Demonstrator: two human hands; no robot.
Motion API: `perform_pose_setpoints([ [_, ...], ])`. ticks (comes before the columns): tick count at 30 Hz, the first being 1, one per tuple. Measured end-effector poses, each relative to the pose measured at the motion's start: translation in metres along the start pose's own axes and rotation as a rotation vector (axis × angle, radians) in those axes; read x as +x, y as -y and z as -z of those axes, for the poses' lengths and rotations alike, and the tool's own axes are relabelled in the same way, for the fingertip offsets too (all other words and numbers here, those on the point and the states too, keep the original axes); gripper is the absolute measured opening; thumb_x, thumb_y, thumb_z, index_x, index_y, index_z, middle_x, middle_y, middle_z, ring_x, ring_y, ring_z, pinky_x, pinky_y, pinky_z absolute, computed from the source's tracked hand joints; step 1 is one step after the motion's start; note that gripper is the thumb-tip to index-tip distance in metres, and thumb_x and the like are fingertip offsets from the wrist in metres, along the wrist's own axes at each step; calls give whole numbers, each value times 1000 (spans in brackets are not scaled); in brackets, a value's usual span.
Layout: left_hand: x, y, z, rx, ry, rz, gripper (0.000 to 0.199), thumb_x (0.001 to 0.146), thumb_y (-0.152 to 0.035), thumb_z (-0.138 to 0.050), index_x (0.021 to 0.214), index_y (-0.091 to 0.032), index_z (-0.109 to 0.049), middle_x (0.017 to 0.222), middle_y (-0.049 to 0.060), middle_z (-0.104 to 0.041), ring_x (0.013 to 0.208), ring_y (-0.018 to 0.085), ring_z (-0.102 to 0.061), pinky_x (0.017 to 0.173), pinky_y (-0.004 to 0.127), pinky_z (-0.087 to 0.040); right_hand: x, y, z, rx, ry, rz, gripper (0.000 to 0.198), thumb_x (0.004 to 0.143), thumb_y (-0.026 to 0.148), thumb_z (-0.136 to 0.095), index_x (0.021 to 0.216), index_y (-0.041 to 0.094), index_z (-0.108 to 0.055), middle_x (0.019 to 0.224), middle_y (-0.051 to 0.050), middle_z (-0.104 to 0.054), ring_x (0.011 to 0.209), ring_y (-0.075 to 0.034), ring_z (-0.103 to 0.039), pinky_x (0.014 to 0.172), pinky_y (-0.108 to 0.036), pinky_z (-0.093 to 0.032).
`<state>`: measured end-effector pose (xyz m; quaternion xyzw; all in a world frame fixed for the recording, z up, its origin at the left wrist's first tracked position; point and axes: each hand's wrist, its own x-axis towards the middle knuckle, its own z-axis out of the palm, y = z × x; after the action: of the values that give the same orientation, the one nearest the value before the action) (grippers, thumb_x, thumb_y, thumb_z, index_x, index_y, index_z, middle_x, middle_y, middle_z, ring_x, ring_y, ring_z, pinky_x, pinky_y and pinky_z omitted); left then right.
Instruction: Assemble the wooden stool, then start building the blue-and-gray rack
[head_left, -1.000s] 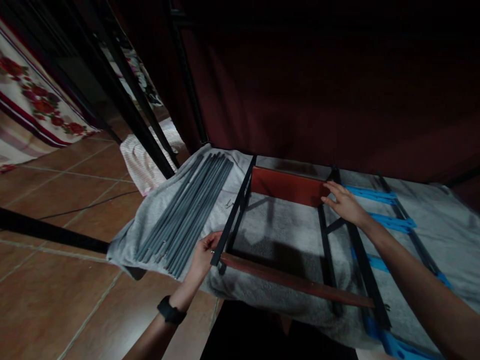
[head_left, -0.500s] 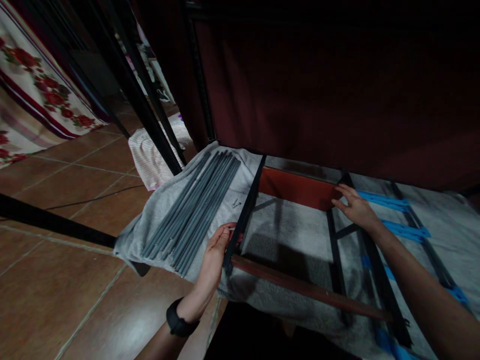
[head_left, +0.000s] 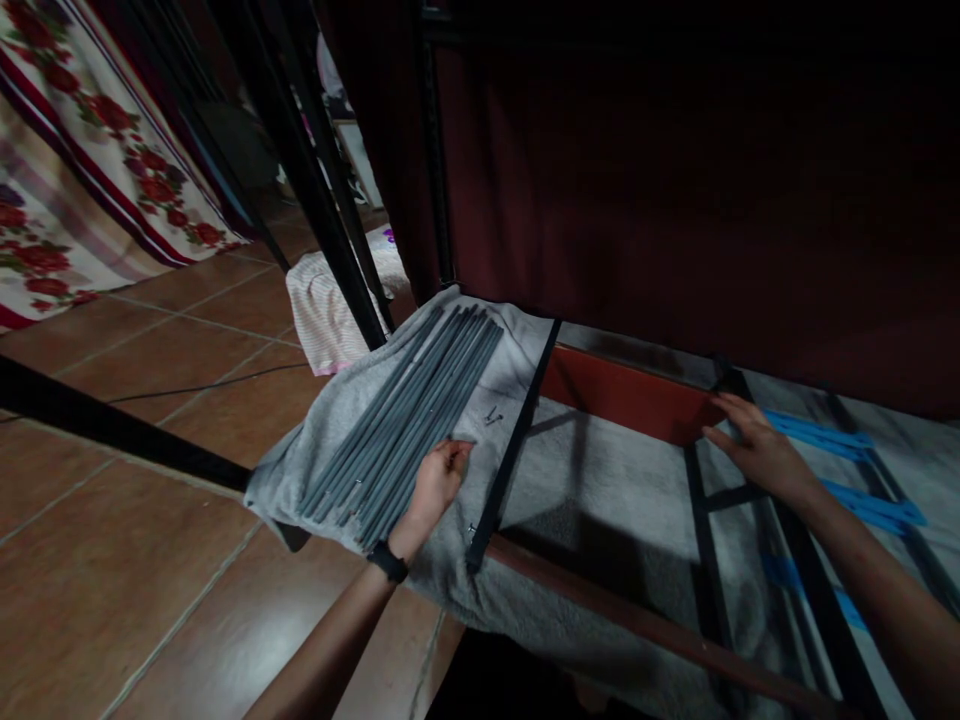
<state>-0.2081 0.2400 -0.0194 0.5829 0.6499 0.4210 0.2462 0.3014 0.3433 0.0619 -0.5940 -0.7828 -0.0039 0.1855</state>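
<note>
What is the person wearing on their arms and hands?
Both forearms are bare, with no sleeves showing. The left hand wears no glove, and just behind it a black band, like a watch or fitness tracker, wraps the wrist. The right hand is bare too, with nothing on its wrist. No rings show in this dim light.

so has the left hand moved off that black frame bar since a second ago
Yes. The left hand let go of the black frame bar and shifted left toward the grey rods, fingertips at their edge.

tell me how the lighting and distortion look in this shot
Head view: dim overall, the upper right nearly black; light falls on the grey towel, where the black frame casts hard shadows; wide-angle bending curves the floor tiles and edges; the left hand looks slightly soft.
</note>
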Motion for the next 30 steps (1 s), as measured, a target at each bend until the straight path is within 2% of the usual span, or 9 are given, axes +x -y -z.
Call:
perform_pose_setpoints([
  [6,61,-15,-26,262,98,-186,29,94,-18,-46,97,-15,-74,96,10,-70,91,20,-64,89,31,-49,2,2,1,-86,-12,-11,61,92,57,-40,140,19,-49,147,-15,-50,137,-31,-46,113,-50,-39],
  [9,78,-13,-43,315,160,-228,27,91,-13,-48,97,-13,-74,94,11,-68,89,20,-62,88,32,-49,5,5,2,-120,-22,-47,65,92,59,-39,142,18,-46,143,-16,-53,134,-32,-48,111,-52,-40],
  [12,84,-8,-49,289,173,-256,29,90,-10,-47,99,-12,-75,93,11,-67,87,19,-62,86,31,-50,10,7,3,-112,-39,-43,66,92,59,-40,140,15,-48,137,-17,-56,131,-33,-51,110,-50,-42],
  [16,89,0,-34,245,7,-163,31,90,-10,-46,101,-13,-74,98,11,-68,89,20,-63,86,31,-50,16,7,2,-86,-53,-13,63,91,59,-41,135,16,-53,133,-17,-57,128,-32,-53,109,-48,-43],
  [18,93,3,-25,270,-9,-142,30,91,-12,-46,99,-14,-75,98,10,-68,89,19,-64,86,31,-50,17,7,1,-84,-58,-24,62,91,60,-41,135,18,-54,131,-16,-57,126,-31,-54,107,-48,-45],
  [21,95,0,-21,328,105,-220,28,93,-17,-47,99,-16,-74,99,10,-68,91,19,-63,86,29,-50,17,6,-1,-101,-76,-63,60,90,61,-40,135,23,-53,132,-13,-58,124,-31,-57,104,-50,-47],
  [25,94,-15,-37,451,282,-337,26,93,-18,-48,102,-16,-73,103,10,-67,95,21,-61,89,31,-49,16,7,-3,-125,-81,-69,60,91,61,-40,137,25,-50,133,-13,-58,126,-31,-55,106,-52,-45],
  [30,88,-33,-56,503,332,-350,33,89,-4,-43,102,-12,-72,98,15,-69,96,25,-63,92,36,-47,16,8,-2,-146,-58,-74,57,92,57,-41,138,24,-49,135,-13,-57,127,-31,-55,108,-51,-43],
])
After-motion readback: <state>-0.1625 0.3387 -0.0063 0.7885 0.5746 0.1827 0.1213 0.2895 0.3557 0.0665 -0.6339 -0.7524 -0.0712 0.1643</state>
